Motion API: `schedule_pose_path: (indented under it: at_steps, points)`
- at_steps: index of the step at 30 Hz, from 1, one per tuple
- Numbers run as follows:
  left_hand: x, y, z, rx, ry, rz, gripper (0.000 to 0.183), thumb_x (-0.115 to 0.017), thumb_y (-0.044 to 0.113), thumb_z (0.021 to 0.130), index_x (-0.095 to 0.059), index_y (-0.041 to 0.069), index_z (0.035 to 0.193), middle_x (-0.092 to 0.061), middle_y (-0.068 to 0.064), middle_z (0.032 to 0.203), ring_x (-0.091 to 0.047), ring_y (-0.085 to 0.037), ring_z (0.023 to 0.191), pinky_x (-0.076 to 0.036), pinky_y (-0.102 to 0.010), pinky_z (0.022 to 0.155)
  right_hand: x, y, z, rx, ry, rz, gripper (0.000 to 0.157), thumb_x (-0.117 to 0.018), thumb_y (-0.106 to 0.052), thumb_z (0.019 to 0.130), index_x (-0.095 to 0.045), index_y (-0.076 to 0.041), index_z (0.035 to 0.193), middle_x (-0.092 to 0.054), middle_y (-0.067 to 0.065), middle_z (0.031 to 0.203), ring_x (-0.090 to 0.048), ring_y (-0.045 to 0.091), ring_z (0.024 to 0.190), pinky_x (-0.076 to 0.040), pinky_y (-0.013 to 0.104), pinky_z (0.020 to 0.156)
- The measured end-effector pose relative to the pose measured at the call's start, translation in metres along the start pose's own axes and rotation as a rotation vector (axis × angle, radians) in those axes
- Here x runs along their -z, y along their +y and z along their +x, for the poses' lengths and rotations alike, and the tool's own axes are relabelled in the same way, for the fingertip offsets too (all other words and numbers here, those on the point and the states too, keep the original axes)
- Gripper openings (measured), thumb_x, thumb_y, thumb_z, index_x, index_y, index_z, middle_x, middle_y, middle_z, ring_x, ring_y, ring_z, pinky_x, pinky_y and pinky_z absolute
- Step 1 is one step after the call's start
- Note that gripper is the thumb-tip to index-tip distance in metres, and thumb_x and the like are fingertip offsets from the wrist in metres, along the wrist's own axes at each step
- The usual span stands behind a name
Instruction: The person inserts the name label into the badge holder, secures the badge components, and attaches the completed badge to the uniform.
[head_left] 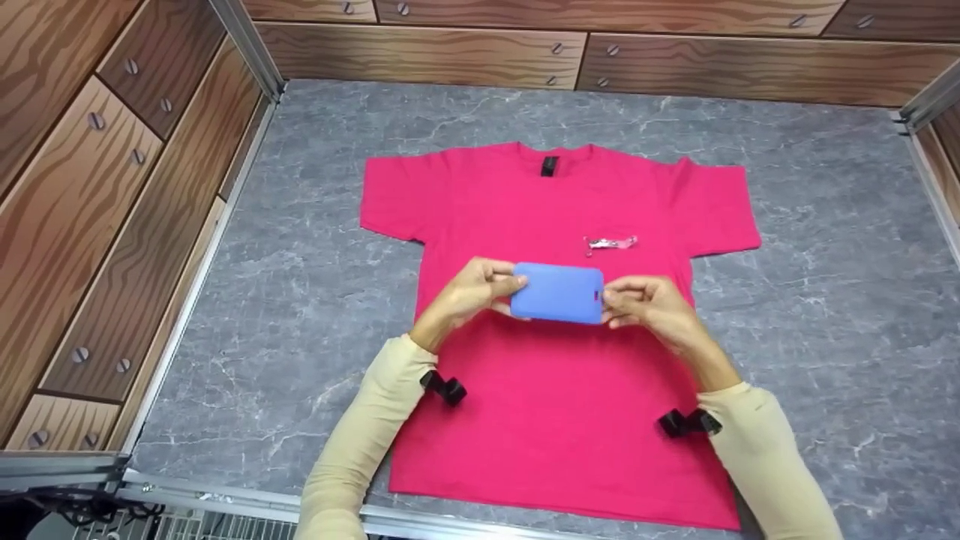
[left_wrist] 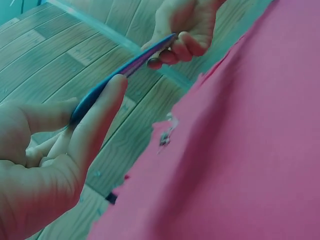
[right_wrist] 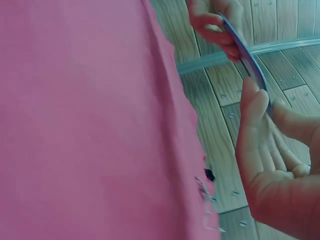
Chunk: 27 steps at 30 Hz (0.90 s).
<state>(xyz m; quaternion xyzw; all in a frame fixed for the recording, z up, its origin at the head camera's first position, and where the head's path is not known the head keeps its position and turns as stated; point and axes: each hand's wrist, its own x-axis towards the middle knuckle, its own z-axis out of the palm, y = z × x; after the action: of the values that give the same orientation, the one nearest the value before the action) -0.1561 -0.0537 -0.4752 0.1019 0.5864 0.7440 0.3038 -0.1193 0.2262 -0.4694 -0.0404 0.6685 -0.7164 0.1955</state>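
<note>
A flat blue badge holder (head_left: 559,293) with a small slot at its right end is held above a pink T-shirt (head_left: 555,420). My left hand (head_left: 476,291) pinches its left end, thumb on the upper face and fingers beneath. At the slotted end, my right hand (head_left: 649,307) pinches the edge between thumb and fingers. Both wrist views show the blue badge holder (left_wrist: 100,90) nearly edge-on, clear of the cloth. On the shirt's chest, just beyond the hands, lies a small metal clip with a clear strap (head_left: 611,243).
The shirt lies spread flat on a grey marbled table (head_left: 300,300), its black neck label (head_left: 549,166) at the far side. Wood-patterned panels (head_left: 420,56) stand along the back and left. A metal rail (head_left: 247,502) runs along the near edge.
</note>
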Motion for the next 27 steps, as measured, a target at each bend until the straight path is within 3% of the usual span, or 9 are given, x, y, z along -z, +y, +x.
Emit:
schedule_pose_path:
  at_steps: [2, 5, 8, 12, 17, 20, 27]
  points:
    - [0.004, 0.002, -0.001, -0.008, 0.016, -0.008, 0.030, -0.054, -0.002, 0.094, -0.055, -0.019, 0.119, -0.064, -0.032, 0.108, -0.069, -0.020, 0.083, -0.060, -0.042, 0.070, 0.002, -0.006, 0.003, 0.013, 0.056, -0.137, 0.015, -0.062, 0.000, 0.091, -0.066, 0.009, 0.103, -0.072, 0.009, 0.083, -0.070, 0.013, 0.067, -0.060, 0.031, 0.064]
    - [0.009, 0.002, -0.002, -0.012, 0.037, -0.027, 0.030, -0.054, -0.002, 0.094, -0.055, -0.019, 0.119, -0.067, -0.026, 0.103, -0.069, -0.020, 0.083, -0.061, -0.039, 0.068, 0.003, -0.013, 0.009, 0.065, 0.150, -0.450, 0.025, -0.064, 0.001, 0.090, -0.060, 0.016, 0.109, -0.071, 0.020, 0.086, -0.071, 0.020, 0.068, -0.060, 0.032, 0.062]
    - [0.011, 0.003, -0.001, -0.013, 0.036, -0.049, 0.029, -0.054, -0.003, 0.094, -0.055, -0.019, 0.118, -0.069, -0.019, 0.098, -0.069, -0.020, 0.083, -0.061, -0.040, 0.069, 0.004, -0.018, 0.017, 0.157, 0.248, -0.795, 0.021, -0.067, 0.002, 0.086, -0.065, 0.010, 0.106, -0.070, 0.024, 0.088, -0.070, 0.027, 0.070, -0.059, 0.033, 0.062]
    - [0.012, 0.005, 0.000, -0.018, 0.027, -0.063, 0.027, -0.053, -0.003, 0.095, -0.055, -0.019, 0.117, -0.069, -0.014, 0.094, -0.069, -0.021, 0.083, -0.060, -0.042, 0.070, 0.004, -0.026, 0.029, 0.261, 0.272, -1.067, 0.024, -0.068, 0.004, 0.081, -0.067, 0.008, 0.105, -0.069, 0.022, 0.086, -0.066, 0.032, 0.073, -0.056, 0.041, 0.065]
    - [0.013, 0.007, 0.000, -0.035, 0.032, -0.078, 0.025, -0.054, -0.002, 0.094, -0.056, -0.018, 0.114, -0.069, -0.013, 0.093, -0.070, -0.022, 0.082, -0.060, -0.043, 0.071, 0.003, -0.026, 0.048, 0.327, 0.254, -1.235, 0.028, -0.066, 0.004, 0.080, -0.065, 0.009, 0.107, -0.064, 0.025, 0.096, -0.063, 0.040, 0.085, -0.054, 0.052, 0.074]
    - [0.014, 0.008, 0.000, -0.038, 0.036, -0.087, 0.025, -0.054, -0.003, 0.094, -0.057, -0.017, 0.114, -0.069, -0.012, 0.092, -0.070, -0.022, 0.081, -0.060, -0.044, 0.071, 0.006, -0.019, 0.057, 0.307, 0.256, -1.280, 0.030, -0.064, 0.004, 0.080, -0.064, 0.008, 0.109, -0.061, 0.023, 0.102, -0.062, 0.043, 0.093, -0.053, 0.054, 0.078]
    - [0.015, 0.010, -0.001, -0.035, 0.035, -0.083, 0.027, -0.054, -0.002, 0.094, -0.057, -0.016, 0.117, -0.069, -0.012, 0.093, -0.069, -0.022, 0.082, -0.056, -0.055, 0.078, 0.015, -0.008, 0.067, 0.261, 0.248, -1.337, 0.031, -0.058, 0.006, 0.079, -0.066, 0.005, 0.109, -0.060, 0.022, 0.106, -0.061, 0.044, 0.092, -0.053, 0.055, 0.074]
